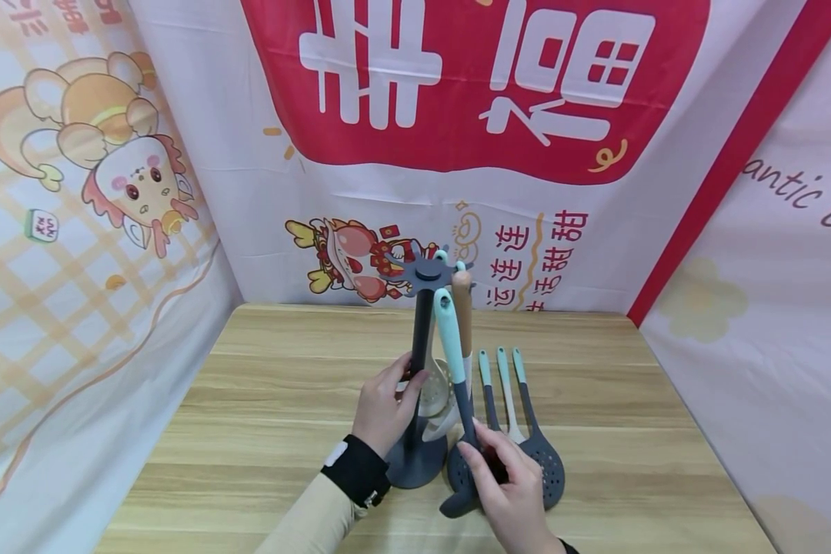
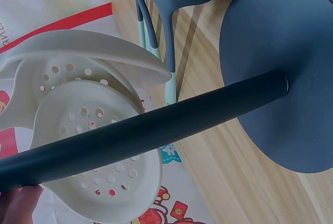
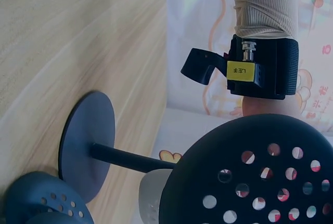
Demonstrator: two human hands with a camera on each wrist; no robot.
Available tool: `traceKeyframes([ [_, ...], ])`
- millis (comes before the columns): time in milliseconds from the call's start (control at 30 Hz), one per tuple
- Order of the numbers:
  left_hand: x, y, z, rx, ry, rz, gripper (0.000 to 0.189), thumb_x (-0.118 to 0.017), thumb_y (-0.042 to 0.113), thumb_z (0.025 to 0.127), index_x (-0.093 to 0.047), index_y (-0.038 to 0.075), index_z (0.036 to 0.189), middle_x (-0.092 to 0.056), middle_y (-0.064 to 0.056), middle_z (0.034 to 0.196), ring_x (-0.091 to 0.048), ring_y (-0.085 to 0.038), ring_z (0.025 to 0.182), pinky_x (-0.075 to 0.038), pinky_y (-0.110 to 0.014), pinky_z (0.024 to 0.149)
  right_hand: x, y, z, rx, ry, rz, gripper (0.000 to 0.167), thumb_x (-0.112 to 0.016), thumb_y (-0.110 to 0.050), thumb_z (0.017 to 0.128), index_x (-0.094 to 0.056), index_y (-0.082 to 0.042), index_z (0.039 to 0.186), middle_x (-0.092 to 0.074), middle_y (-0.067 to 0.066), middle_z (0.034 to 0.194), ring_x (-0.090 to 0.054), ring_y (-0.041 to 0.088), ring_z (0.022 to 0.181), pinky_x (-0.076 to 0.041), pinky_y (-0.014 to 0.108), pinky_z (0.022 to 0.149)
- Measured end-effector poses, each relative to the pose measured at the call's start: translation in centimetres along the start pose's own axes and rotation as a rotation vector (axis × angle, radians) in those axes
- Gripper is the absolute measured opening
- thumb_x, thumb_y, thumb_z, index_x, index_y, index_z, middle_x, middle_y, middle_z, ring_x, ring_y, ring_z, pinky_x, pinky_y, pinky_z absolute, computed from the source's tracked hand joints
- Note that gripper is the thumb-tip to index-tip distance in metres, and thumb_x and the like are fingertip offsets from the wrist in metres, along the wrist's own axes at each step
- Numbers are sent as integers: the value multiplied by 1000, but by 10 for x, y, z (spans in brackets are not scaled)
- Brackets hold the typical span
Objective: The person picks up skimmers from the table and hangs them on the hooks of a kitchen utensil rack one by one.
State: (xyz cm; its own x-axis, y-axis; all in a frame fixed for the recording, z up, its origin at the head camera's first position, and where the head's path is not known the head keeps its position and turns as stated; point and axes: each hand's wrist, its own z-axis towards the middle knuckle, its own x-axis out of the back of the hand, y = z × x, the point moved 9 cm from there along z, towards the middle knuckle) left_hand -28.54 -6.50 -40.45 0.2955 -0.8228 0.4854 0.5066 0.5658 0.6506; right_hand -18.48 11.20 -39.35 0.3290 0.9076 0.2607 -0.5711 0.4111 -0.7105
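Observation:
My left hand (image 1: 388, 408) grips the dark pole of a utensil stand (image 1: 422, 331), whose round base (image 1: 415, 465) is on the table. A pale perforated strainer spoon (image 2: 104, 130) and other pale utensils hang from the stand, behind the pole in the left wrist view. My right hand (image 1: 508, 481) pinches the dark shaft of a skimmer (image 1: 448, 327) with a mint handle, held upright, handle end up, just right of the stand. Its perforated dark head (image 3: 255, 172) fills the lower right of the right wrist view, where the right hand is hidden.
Several utensils with mint handles lie to the right of the stand, among them a dark slotted turner (image 1: 548, 469). A brown-handled utensil (image 1: 462, 308) hangs from the stand. The wooden table (image 1: 284, 400) is bounded by printed cloth walls (image 1: 208, 192) at the back and sides.

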Motion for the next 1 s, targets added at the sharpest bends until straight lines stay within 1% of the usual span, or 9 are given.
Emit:
traceKeyframes([
  [167,0,0,0,-11,8,2,32,-66,21,96,-65,5,124,-75,-9,101,-73,-20,90,-61,-20,66,-4,2,0,-42,-22,27,34,-72,7,84,-72,-10,113,-71,-3,83,-57,4,64,-50,18,53],
  [267,0,1,0,-20,12,2,32,-66,22,96,-65,4,124,-75,-9,101,-74,-20,89,-61,-21,66,-5,1,0,-49,-30,45,32,-70,9,85,-72,-8,112,-72,0,83,-60,5,66,-52,19,54],
  [400,0,1,0,-16,20,0,31,-66,21,96,-65,4,122,-75,-9,99,-74,-20,88,-61,-21,65,-10,-1,1,-53,-52,78,28,-66,10,88,-71,-6,111,-72,3,83,-65,8,69,-54,19,57],
  [500,0,0,0,-3,23,-1,30,-67,20,95,-66,5,121,-75,-8,97,-73,-19,86,-61,-22,65,-15,0,1,-92,-72,95,25,-64,7,91,-71,-5,112,-72,2,81,-67,8,70,-55,21,58],
  [600,0,-1,0,5,25,-3,28,-68,18,94,-66,6,120,-75,-7,97,-73,-18,86,-61,-22,66,-20,4,2,-167,-89,108,21,-63,2,93,-71,-6,111,-72,0,81,-67,8,70,-57,22,59],
  [700,0,-2,-1,1,28,-3,27,-68,18,94,-67,7,119,-75,-7,96,-73,-18,86,-61,-21,67,-23,9,1,-240,-103,114,18,-63,-2,94,-71,-6,110,-73,2,81,-67,7,70,-58,23,61],
  [800,0,-2,-1,-11,31,-1,26,-68,19,95,-67,6,117,-75,-7,96,-73,-18,85,-61,-21,67,-26,11,0,-262,-114,106,17,-64,-4,95,-71,-6,109,-72,3,81,-68,9,70,-58,24,60],
  [867,0,-2,-1,-18,34,0,26,-68,19,95,-67,6,117,-75,-8,97,-73,-18,85,-61,-21,67,-28,12,0,-274,-119,104,16,-64,-4,94,-71,-7,109,-72,1,80,-68,11,69,-58,24,60],
  [1000,1,-2,0,-15,33,2,27,-67,20,95,-67,6,118,-75,-8,97,-73,-18,86,-61,-21,66,-31,14,3,-274,-121,88,16,-65,-3,94,-71,-9,107,-71,-4,79,-67,9,68,-57,23,59],
])
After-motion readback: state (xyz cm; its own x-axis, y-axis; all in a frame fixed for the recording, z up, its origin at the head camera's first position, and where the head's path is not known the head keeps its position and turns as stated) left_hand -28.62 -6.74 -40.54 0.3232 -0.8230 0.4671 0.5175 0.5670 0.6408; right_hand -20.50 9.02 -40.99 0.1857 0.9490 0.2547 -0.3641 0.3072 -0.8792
